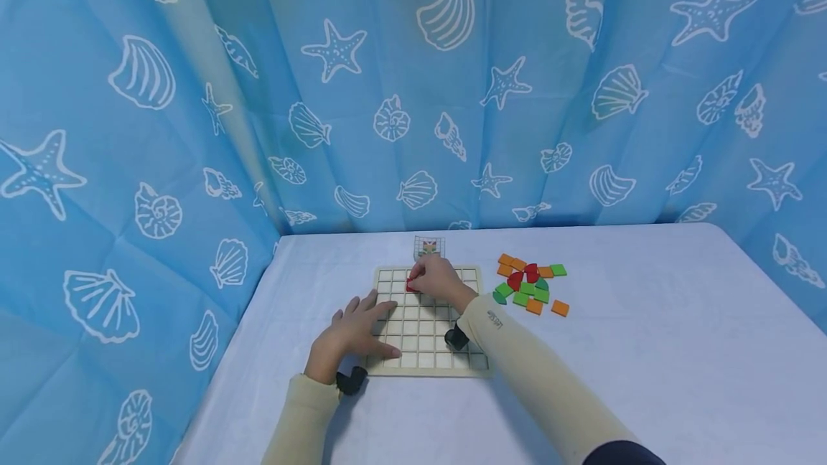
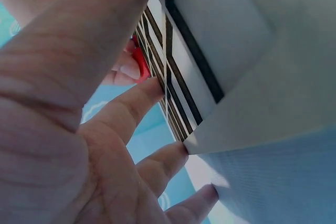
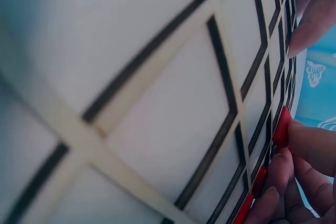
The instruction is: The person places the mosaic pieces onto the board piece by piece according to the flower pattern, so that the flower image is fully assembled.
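A wooden grid board point(image 1: 410, 359) with pale square cells lies on the table. Over its upper part, my right hand point(image 1: 441, 281) pinches a small red tile point(image 3: 282, 128) between thumb and fingers, close against the grid. Two more red pieces point(image 3: 243, 211) show at the grid beside those fingertips in the right wrist view. My left hand point(image 1: 352, 330) spreads its fingers across the board's left edge; its fingertips point(image 2: 177, 152) touch the rim in the left wrist view.
Right of the board lies a loose pile of orange, green and red tiles point(image 1: 528, 288). A small card with a coloured grid pattern point(image 1: 429, 245) stands behind the board. The white-covered table point(image 1: 646, 350) ends at a blue shell-print curtain point(image 1: 388, 163).
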Demonstrator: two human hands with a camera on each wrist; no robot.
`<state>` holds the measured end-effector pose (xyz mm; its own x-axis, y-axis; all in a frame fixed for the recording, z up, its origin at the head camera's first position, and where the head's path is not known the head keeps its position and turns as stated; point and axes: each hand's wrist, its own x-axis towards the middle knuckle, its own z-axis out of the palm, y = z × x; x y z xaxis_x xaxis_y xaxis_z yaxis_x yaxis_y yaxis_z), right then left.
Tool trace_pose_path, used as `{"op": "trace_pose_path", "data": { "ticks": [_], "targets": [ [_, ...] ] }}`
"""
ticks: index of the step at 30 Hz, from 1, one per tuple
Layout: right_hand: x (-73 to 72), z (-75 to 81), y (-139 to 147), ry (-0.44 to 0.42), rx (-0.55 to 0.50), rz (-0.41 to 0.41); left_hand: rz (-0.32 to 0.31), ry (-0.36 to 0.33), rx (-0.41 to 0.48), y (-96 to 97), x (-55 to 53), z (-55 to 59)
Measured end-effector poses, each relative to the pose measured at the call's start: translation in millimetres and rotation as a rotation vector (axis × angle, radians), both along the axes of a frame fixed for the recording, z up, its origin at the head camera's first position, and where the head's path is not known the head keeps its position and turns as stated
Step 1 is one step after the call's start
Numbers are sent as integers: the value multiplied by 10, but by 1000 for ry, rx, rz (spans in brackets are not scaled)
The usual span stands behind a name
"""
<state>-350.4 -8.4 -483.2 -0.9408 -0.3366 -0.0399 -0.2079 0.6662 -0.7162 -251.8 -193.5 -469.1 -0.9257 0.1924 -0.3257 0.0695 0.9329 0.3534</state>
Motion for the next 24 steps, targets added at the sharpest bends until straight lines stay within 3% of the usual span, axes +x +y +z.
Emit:
{"op": "trace_pose_path", "data": {
  "ticks": [24],
  "targets": [
    [28,-4,-7,23,19,30,-9,9,5,-22,-25,-44]
  ]
}}
